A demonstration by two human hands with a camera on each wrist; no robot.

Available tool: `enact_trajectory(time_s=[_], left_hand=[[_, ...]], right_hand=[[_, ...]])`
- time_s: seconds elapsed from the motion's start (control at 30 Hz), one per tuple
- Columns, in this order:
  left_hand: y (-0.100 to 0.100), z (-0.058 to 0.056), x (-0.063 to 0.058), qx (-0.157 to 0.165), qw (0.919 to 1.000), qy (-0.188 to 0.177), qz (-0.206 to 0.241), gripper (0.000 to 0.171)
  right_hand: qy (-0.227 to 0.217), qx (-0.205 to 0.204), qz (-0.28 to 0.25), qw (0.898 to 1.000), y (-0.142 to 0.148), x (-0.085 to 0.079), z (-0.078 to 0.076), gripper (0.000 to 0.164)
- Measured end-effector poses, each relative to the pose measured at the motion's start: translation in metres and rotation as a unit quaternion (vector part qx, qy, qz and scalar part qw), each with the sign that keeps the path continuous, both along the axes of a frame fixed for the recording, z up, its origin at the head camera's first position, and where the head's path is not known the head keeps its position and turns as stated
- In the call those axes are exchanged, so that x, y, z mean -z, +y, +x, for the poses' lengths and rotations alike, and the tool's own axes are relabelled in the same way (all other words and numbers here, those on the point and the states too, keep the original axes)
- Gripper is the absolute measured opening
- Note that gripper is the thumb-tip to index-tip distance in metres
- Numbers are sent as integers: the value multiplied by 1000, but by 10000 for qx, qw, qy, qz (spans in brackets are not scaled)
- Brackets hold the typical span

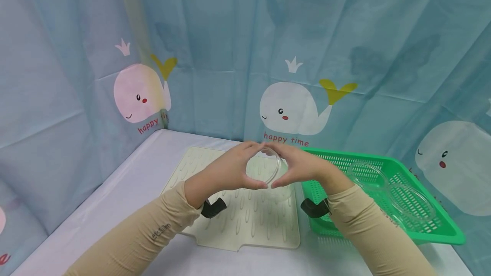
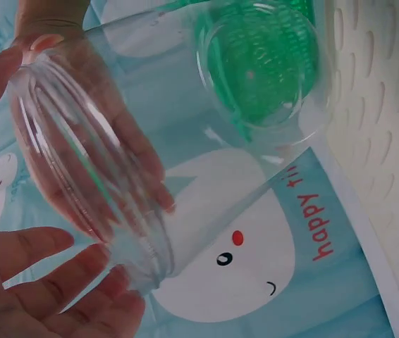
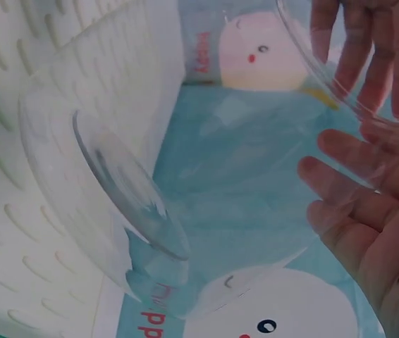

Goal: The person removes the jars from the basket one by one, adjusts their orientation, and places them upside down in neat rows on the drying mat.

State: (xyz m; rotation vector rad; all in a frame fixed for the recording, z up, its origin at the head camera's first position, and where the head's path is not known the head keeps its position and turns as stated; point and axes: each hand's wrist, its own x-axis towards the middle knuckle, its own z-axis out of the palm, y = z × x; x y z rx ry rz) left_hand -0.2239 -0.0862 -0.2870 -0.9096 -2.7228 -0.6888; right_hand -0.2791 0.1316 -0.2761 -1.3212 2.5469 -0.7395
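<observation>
A clear plastic jar [image 1: 283,191] is held up over the cream ridged mat between both hands. My left hand [image 1: 230,166] curves round one side of its rim, thumb low and fingers meeting the other hand's at the top. On the opposite side my right hand [image 1: 307,166] holds the same rim. In the left wrist view the ribbed mouth [image 2: 90,162] lies between the hands, and the right hand's fingers show through the clear wall. The jar's round base [image 3: 132,186] faces away from the hands, toward the mat, in the right wrist view.
The cream mat [image 1: 245,225] lies on a white-covered table [image 1: 130,182]. To its right stands a green perforated basket [image 1: 433,237] with several clear round-rimmed containers [image 1: 412,201] in it. A blue whale-print curtain [image 1: 215,54] hangs behind and at the left.
</observation>
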Motion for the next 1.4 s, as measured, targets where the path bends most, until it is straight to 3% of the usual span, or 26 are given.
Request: enact_trajectory(time_s=[0.13,0.33,0.53,0.73,0.9,1.2,1.4], left_hand=[[-1,0,3,-183,9998,38,-21,95],[-6,-2,6,-348,9986,239,316,93],[-18,-5,2,-602,9955,260,678,88],[-31,-12,1,-694,9880,19,1379,85],[-41,-17,2,-752,9722,-280,2201,81],[-51,-18,0,-685,9297,-791,3531,77],[-49,-18,1,-384,9015,-1017,4188,72]], right_hand=[[54,86,128,9999,-1,-1,1,93],[168,120,27,9998,3,-5,-1,90],[74,388,-403,9984,14,-9,-9,82],[-280,756,-919,9925,23,-10,-14,77],[-568,1093,-1318,9836,23,-6,-14,74],[-1110,1408,-2093,9613,9,5,-6,71],[-1584,1210,-2491,9478,-2,12,-6,70]])
